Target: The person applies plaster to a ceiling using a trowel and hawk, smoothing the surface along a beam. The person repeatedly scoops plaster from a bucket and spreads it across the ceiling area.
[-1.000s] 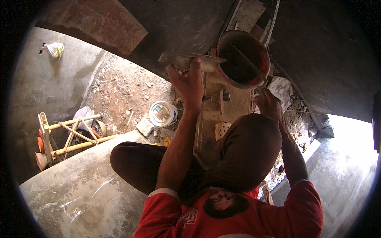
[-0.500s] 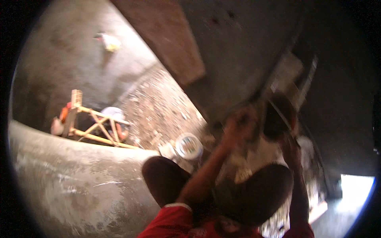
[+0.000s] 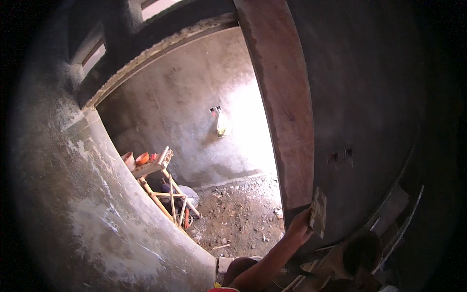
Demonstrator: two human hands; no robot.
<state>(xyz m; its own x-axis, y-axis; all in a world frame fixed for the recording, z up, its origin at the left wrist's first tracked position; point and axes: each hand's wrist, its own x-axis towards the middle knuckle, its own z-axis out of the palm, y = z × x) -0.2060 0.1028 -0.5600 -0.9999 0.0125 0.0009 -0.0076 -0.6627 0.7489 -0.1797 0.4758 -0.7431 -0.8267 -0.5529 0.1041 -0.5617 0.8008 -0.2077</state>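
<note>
Plastering trowel [image 3: 318, 212] at 5 o'clock in frame, blade pressed against dark plastered wall [image 3: 369, 121], beside reddish vertical strip [image 3: 287, 112]. Left hand [image 3: 300, 225] fingers closed around its handle. Right hand out of view. Bamboo scaffold [image 3: 165, 187] at 7 o'clock, well apart, on rubble floor [image 3: 238, 219].

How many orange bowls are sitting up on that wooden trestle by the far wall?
2. One orange bowl sits near the middle of the wooden trestle's top board; a second, duller bowl sits just left of it at the board's end. Others may be hidden behind them.
</note>
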